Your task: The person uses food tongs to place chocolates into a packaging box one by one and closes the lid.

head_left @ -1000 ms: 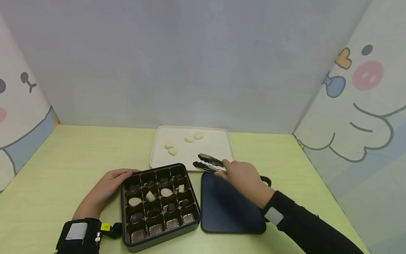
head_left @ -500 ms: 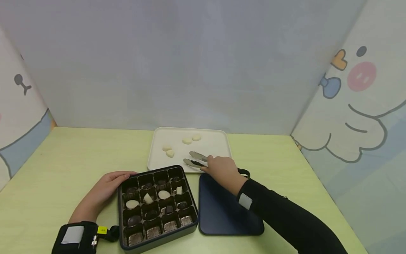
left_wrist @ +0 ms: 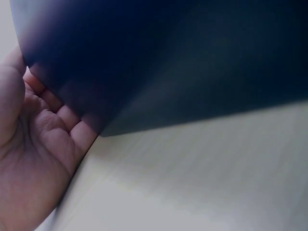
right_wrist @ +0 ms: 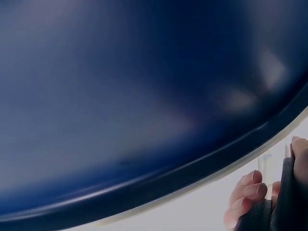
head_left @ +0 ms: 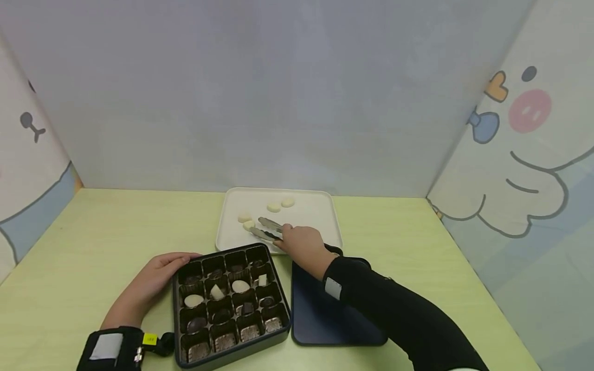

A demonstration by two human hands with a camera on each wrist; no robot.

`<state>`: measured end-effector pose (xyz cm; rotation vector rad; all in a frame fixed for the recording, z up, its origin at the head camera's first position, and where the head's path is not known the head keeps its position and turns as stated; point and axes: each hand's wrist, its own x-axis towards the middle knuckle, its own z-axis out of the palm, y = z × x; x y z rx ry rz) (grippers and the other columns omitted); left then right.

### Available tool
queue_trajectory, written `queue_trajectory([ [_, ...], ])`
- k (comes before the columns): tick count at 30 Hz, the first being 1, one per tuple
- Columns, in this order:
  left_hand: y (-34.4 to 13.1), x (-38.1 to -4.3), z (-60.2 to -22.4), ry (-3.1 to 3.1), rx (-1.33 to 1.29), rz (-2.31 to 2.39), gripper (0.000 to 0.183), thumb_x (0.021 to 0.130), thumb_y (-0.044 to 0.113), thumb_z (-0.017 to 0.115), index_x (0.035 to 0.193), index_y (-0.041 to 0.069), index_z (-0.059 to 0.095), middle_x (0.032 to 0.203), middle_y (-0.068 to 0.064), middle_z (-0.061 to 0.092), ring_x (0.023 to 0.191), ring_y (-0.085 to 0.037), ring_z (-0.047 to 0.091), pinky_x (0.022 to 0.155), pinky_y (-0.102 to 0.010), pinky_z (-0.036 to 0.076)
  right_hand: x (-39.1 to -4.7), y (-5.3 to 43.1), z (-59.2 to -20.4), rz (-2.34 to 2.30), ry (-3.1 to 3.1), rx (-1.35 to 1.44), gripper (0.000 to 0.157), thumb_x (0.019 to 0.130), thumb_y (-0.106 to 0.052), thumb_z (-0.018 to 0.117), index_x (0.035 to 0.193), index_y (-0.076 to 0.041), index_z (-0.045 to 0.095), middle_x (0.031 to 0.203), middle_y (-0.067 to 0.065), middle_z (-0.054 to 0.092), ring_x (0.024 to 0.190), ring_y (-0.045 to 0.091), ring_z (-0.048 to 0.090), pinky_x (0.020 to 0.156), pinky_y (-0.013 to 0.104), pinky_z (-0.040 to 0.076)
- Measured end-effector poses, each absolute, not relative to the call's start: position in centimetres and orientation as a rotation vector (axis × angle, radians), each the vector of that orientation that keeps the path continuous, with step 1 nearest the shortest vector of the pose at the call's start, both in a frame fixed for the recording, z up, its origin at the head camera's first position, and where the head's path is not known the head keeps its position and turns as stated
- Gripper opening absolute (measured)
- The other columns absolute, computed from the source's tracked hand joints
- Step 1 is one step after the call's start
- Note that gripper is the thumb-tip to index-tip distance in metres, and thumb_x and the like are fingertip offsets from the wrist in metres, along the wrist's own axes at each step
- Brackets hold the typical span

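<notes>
My left hand (head_left: pixel 155 278) grips the far left corner of a dark chocolate box (head_left: pixel 241 349), thumb at the rim and fingers along the side wall, as the left wrist view (left_wrist: pixel 43 139) shows. Dark chocolates (head_left: pixel 197 324) and several white chocolates (head_left: pixel 240 286) sit in its compartments; the front row shows bare bottoms. In my right hand (head_left: pixel 305 248) are metal tongs (head_left: pixel 270 230) with dark grips, arms spread, held low over the white tray (head_left: pixel 317 206). Their tips are right at a heart-shaped white chocolate (head_left: pixel 248 225), with another white chocolate (head_left: pixel 244 217) just behind.
Two further white chocolates (head_left: pixel 274 207) lie toward the tray's back. A dark blue lid (head_left: pixel 334 319) lies flat right of the box, partly under my right forearm. A grey wall (head_left: pixel 297 103) stands behind the table (head_left: pixel 139 216), with cartoon-printed panels at both sides.
My right hand has moved left and slightly forward with the tongs, from above the lid to the chocolates on the tray. The left hand and the box have stayed in place.
</notes>
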<state>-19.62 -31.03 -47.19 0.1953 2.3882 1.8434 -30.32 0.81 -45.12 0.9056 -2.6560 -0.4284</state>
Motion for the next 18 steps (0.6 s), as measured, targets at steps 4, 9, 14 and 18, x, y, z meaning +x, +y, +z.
queue_trajectory([
  [4, -31.2, -19.6, -47.3, 2.379, 0.182, 1.853, 0.044, 0.094, 0.041, 0.042, 0.12, 0.009, 0.055, 0.121, -0.009, 0.056, 0.114, -0.015, 0.044, 0.089, -0.019, 0.036, -30.8, 0.1, -45.1, -0.368, -2.692, 0.919, 0.042, 0.092, -0.051, 0.038, 0.077, -0.012, 0.043, 0.049, -0.002, 0.038, 0.037, 0.01, 0.036, 0.035, 0.026, 0.031],
  [9, -31.3, -19.6, -47.5, 2.363, 0.185, 1.874, 0.043, 0.094, 0.042, 0.043, 0.12, 0.01, 0.055, 0.121, -0.009, 0.056, 0.114, -0.016, 0.044, 0.089, -0.019, 0.038, -30.8, -0.4, -44.6, -0.321, -2.746, 0.926, 0.04, 0.092, -0.049, 0.04, 0.076, -0.012, 0.042, 0.05, -0.002, 0.041, 0.04, 0.01, 0.039, 0.036, 0.026, 0.033],
  [14, -31.2, -19.7, -47.5, 2.38, 0.178, 1.866, 0.044, 0.093, 0.042, 0.043, 0.12, 0.01, 0.055, 0.122, -0.009, 0.055, 0.115, -0.016, 0.044, 0.09, -0.018, 0.036, -30.6, -0.1, -44.7, -0.297, -2.708, 0.949, 0.039, 0.093, -0.047, 0.041, 0.075, -0.012, 0.04, 0.049, -0.003, 0.039, 0.039, 0.011, 0.038, 0.036, 0.026, 0.03],
  [18, -31.1, -19.8, -47.5, 2.381, 0.183, 1.867, 0.044, 0.094, 0.042, 0.043, 0.121, 0.01, 0.055, 0.123, -0.01, 0.055, 0.115, -0.017, 0.043, 0.09, -0.018, 0.036, -30.2, 0.7, -44.9, -0.281, -2.672, 0.969, 0.038, 0.093, -0.046, 0.042, 0.075, -0.013, 0.039, 0.047, -0.003, 0.037, 0.038, 0.011, 0.036, 0.036, 0.026, 0.027],
])
